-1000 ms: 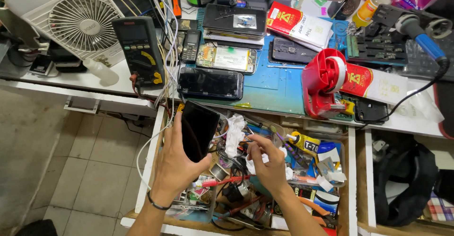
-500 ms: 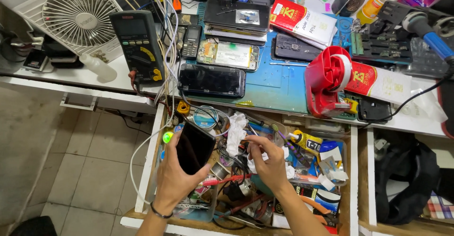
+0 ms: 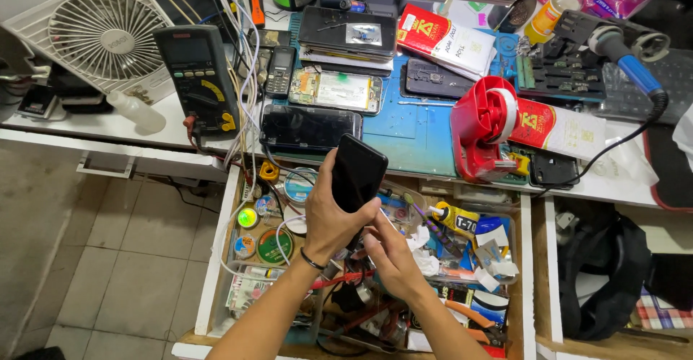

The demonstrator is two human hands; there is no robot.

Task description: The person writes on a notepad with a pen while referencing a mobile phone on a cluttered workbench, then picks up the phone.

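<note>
Phone (image 3: 357, 172), black and tilted, is gripped in the curled fingers of the left hand (image 3: 328, 219) above the open drawer (image 3: 216, 280). Its lower edge is touched by the right hand (image 3: 390, 259), whose fingers are pinched narrow; anything held there cannot be told.

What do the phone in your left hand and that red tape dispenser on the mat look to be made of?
The black phone in the left hand looks like glossy glass or smooth plastic; it shows a faint sheen. The red tape dispenser looks like moulded plastic: uniform colour, rounded edges, soft highlights.
</note>
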